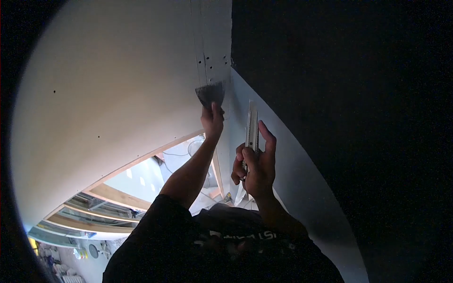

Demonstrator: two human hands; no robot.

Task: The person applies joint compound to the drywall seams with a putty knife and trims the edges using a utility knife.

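Note:
My left hand (213,119) is closed round the handle of a wide putty knife (210,94), its dark blade against the white board (122,70) just below several dark screw holes and a vertical seam. To the right, my right hand (257,165) grips a long pale utility knife (252,125), held upright with its tip pointing up and the index finger raised off it. The utility knife stands in front of the bluish-grey side panel (292,170), and the frame does not show clearly whether it touches anything.
A dark surface (349,94) fills the right side. Wooden framing (118,195) edges an opening at the lower left. Far below lie buckets (80,253) and assorted items on the floor. A round wire-like object (194,147) shows through the opening.

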